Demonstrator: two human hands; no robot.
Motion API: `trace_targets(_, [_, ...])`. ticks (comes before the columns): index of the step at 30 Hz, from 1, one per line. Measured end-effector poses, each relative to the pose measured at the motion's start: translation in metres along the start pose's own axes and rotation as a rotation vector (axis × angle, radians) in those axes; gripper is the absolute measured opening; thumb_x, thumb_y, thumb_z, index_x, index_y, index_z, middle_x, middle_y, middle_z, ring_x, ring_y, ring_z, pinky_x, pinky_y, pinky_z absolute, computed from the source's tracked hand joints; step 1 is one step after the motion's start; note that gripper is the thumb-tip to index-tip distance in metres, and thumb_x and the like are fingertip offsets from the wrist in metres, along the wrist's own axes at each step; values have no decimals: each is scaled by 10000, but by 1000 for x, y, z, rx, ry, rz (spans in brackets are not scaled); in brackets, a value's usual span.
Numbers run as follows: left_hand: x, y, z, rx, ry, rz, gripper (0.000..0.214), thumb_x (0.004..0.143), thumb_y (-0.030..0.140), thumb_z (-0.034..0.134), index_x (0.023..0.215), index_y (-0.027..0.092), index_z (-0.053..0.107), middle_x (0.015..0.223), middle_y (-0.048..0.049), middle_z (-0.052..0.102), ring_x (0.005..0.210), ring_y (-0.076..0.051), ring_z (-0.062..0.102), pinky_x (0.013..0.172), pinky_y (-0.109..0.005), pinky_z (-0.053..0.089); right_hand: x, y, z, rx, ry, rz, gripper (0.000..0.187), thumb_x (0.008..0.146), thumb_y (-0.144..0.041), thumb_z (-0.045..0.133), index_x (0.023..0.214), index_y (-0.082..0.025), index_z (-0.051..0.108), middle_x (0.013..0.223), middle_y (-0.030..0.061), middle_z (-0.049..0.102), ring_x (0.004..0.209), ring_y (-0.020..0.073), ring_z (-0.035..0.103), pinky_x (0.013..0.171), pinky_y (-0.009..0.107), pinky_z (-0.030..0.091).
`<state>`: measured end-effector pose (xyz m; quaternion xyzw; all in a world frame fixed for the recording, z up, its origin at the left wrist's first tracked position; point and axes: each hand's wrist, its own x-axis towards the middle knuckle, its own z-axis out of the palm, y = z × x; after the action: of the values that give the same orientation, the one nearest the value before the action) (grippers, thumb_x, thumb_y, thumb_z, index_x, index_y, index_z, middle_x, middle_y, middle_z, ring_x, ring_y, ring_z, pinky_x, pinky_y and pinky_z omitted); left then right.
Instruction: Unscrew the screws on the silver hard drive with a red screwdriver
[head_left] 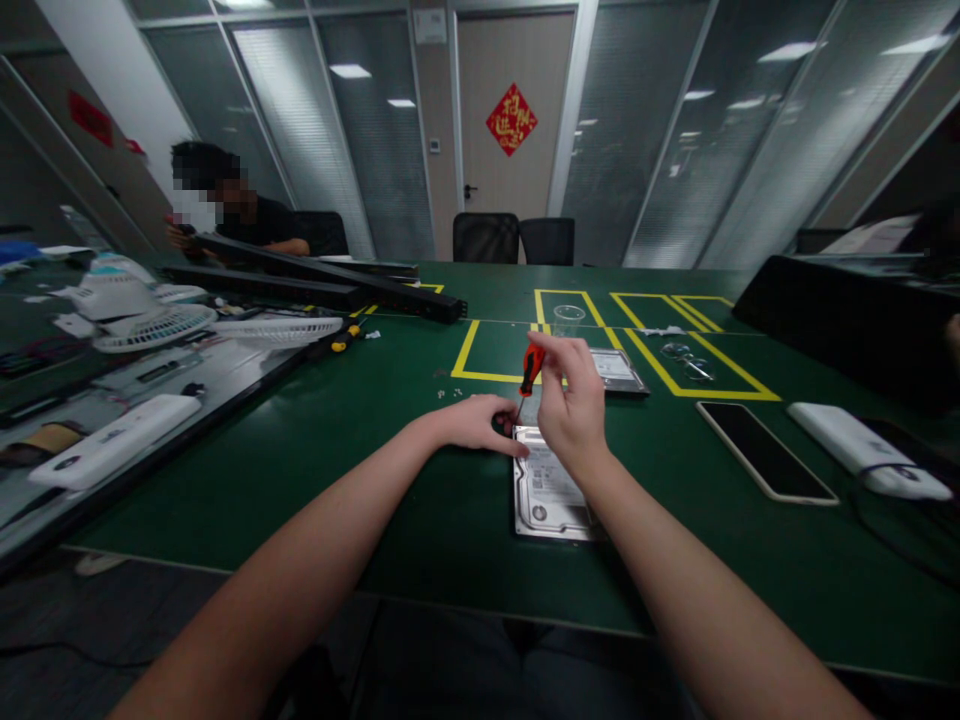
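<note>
A silver hard drive (546, 490) lies flat on the green table (420, 480) in front of me. My right hand (574, 405) is closed round a small screwdriver with a red handle (532, 366), held upright with its tip at the drive's far left corner. My left hand (480, 422) rests on the table at that same corner, fingers curled and pinched beside the screwdriver tip. A second hard drive (616, 370) lies farther back, behind my right hand.
Yellow tape boxes (675, 345) mark the table's far side, with a clear cup (568, 318) there. A phone (765, 450) and a white box (866, 450) lie right. Fan parts (154, 325), long black bars (330, 275) and a seated person (247, 215) are left.
</note>
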<state>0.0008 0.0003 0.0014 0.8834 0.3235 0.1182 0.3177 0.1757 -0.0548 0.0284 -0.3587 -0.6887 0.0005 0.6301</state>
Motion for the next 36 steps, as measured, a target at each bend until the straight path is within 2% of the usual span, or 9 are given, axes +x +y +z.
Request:
trace_targets(9, [0,0,0,6,8,10,569,732,637,828,1052,178,721,957,-49,710,866,-228,631,764,-327,447,0,0,1,16,6,-13,339,1030,-146,469,1239,-304,684,1134,69,617,1081,223,632,933,448,576])
trace_targets(14, [0,0,0,1,17,24,557,731,628,828,1044,178,725,955,-42,713,862,-222,627,763,-324,446,0,0,2,21,13,-12,296,1043,-174,471,1239,-276,669,1170,84,624,1123,233,626,977,462,566])
trace_targets(36, [1,-1,-1,25,-1,8,585,739,653,819,1064,178,716,979,-52,726,884,-232,642,767,-327,447,1,-1,2,16,45,-50,244,1050,-195,477,1212,-256,648,1131,94,674,1136,250,632,1001,499,548])
